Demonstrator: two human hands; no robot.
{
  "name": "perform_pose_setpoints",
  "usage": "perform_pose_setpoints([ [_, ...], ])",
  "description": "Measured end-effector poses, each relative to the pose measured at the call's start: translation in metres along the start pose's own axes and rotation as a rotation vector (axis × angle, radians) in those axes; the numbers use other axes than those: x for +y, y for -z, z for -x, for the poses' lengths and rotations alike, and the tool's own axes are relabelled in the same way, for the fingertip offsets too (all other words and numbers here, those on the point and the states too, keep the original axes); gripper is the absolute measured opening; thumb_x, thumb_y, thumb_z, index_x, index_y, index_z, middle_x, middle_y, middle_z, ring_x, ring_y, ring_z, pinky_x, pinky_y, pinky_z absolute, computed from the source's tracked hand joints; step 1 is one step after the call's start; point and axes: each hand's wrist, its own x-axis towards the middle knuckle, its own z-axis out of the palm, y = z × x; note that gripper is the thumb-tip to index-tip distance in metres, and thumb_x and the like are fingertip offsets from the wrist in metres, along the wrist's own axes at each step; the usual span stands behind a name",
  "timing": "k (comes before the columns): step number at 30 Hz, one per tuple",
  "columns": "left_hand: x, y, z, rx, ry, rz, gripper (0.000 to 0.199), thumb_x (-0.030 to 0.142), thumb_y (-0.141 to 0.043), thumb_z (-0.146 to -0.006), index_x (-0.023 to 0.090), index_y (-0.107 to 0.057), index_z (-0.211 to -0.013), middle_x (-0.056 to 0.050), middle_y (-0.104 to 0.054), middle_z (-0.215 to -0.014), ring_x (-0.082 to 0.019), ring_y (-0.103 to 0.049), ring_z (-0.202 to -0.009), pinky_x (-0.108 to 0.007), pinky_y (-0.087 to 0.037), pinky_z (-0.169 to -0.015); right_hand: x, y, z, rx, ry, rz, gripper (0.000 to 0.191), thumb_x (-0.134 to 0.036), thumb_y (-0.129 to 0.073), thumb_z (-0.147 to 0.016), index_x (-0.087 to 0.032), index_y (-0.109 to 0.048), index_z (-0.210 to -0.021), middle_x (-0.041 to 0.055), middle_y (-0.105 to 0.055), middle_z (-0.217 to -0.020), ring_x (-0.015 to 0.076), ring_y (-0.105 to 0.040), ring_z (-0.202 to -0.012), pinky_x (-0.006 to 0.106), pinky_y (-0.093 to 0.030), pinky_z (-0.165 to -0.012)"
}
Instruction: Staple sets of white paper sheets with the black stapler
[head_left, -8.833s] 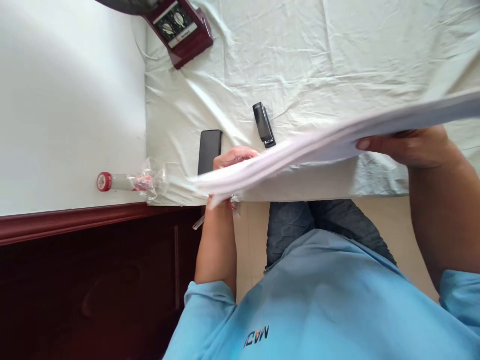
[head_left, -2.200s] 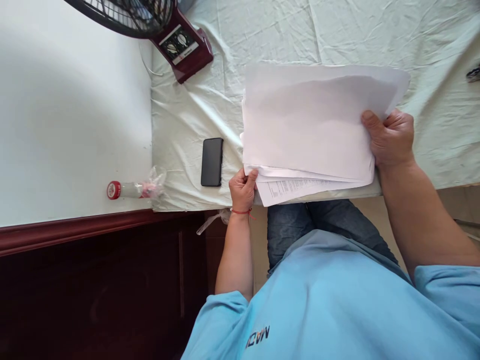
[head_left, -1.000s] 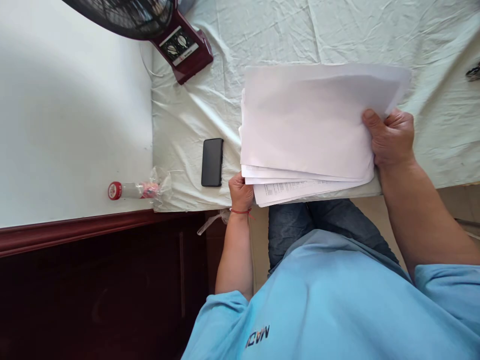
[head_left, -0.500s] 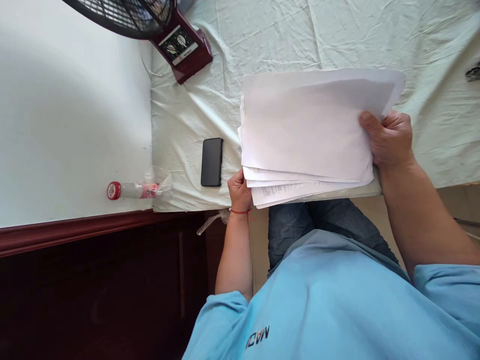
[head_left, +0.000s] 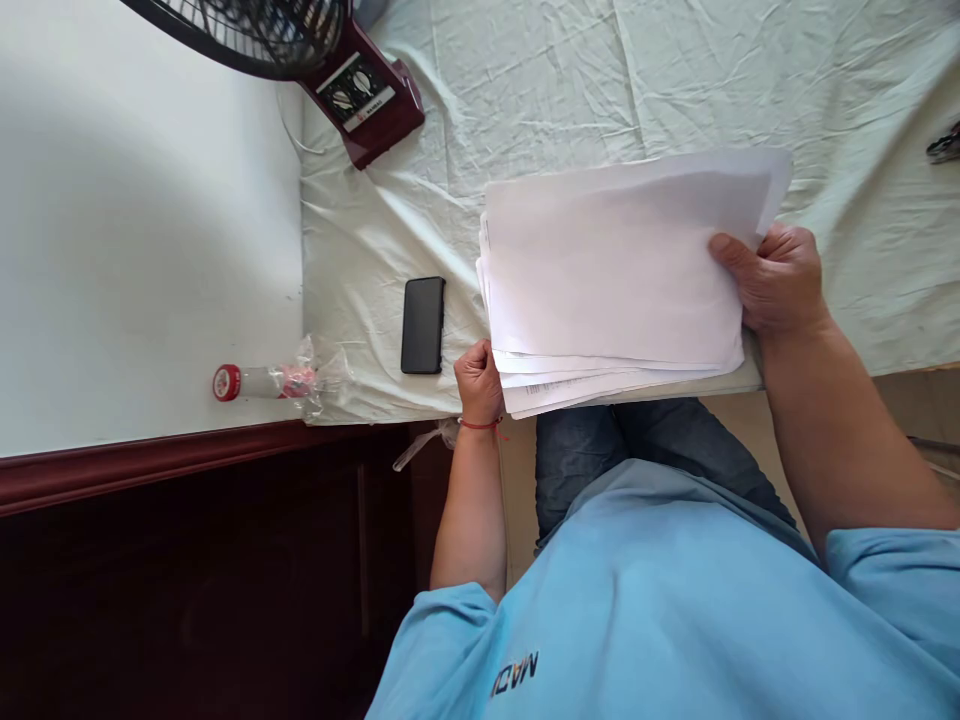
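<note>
A loose stack of white paper sheets [head_left: 607,265] lies across both my hands over the table's near edge. Its top sheet is blank on the side I see, while printed lines show on a lower sheet that sticks out towards me. My right hand [head_left: 780,280] grips the stack's right side, thumb on top and the other fingers mostly hidden beneath. At the lower left corner, my left hand [head_left: 480,382] is closed on the papers' edge, with its fingertips hidden. A red string bracelet circles my left wrist.
Left of the papers lies a black phone [head_left: 423,325] on the wrinkled pale cloth [head_left: 540,90]. A dark red fan [head_left: 382,100] stands at the back left. Near the wall lies a red-capped clear bottle [head_left: 259,382] beside crumpled plastic. A small dark object [head_left: 945,147] is at the far right.
The top sheets have come down towards me, and their upper right corner has shifted slightly left. Less of the printed sheet shows. My right hand has moved a little left; my left hand stays put.
</note>
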Motion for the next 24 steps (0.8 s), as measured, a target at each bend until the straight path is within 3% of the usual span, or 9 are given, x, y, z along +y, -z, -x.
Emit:
perform_pose_setpoints([
  [7,0.003,0.000,0.000,-0.011,-0.014,-0.021,0.064,0.066,-0.085,-0.080,0.018,-0.053,-0.054,0.006,-0.044,-0.052,-0.007,-0.036,-0.055,-0.021,-0.032,-0.052,0.001,0.004,0.002,-0.070,-0.021,0.007,0.050,-0.048,-0.103,-0.065,-0.016,-0.085,-0.098,0.0073,-0.082,-0.100,0.0162,-0.074,-0.077,0.033,-0.068,-0.073],
  [11,0.002,0.001,0.000,0.001,-0.006,-0.030,0.058,0.063,-0.086,-0.081,0.018,-0.058,-0.059,0.005,-0.049,-0.055,-0.008,-0.039,-0.056,-0.022,-0.033,-0.054,-0.001,0.004,0.004,-0.060,-0.044,0.040,0.055,-0.049,-0.104,-0.060,-0.017,-0.083,-0.098,0.0067,-0.082,-0.101,0.0181,-0.074,-0.080,0.035,-0.069,-0.075],
  [17,-0.001,0.000,0.001,0.000,0.006,-0.052,0.051,0.065,-0.083,-0.086,0.018,-0.068,-0.071,0.003,-0.061,-0.064,-0.010,-0.052,-0.062,-0.024,-0.042,-0.060,-0.004,-0.001,0.004,-0.022,-0.013,0.038,0.061,-0.057,-0.104,-0.057,-0.020,-0.083,-0.100,0.0052,-0.081,-0.100,0.0186,-0.073,-0.083,0.041,-0.069,-0.083],
  [22,0.002,-0.006,-0.005,-0.009,0.146,0.141,0.078,0.094,-0.050,-0.089,0.020,-0.075,-0.085,-0.005,-0.069,-0.072,-0.020,-0.073,-0.078,-0.031,-0.055,-0.069,-0.004,-0.002,0.004,-0.020,0.036,0.022,0.057,-0.054,-0.103,-0.061,-0.024,-0.085,-0.106,0.0055,-0.082,-0.105,0.0203,-0.075,-0.090,0.044,-0.068,-0.093],
  [24,0.005,-0.006,-0.010,-0.061,0.189,0.168,0.078,0.094,-0.051,-0.088,0.020,-0.076,-0.088,-0.006,-0.072,-0.076,-0.024,-0.076,-0.086,-0.033,-0.058,-0.074,-0.003,-0.002,0.004,-0.028,0.057,0.022,0.056,-0.052,-0.103,-0.063,-0.026,-0.085,-0.109,0.0058,-0.082,-0.109,0.0206,-0.076,-0.094,0.043,-0.068,-0.093],
])
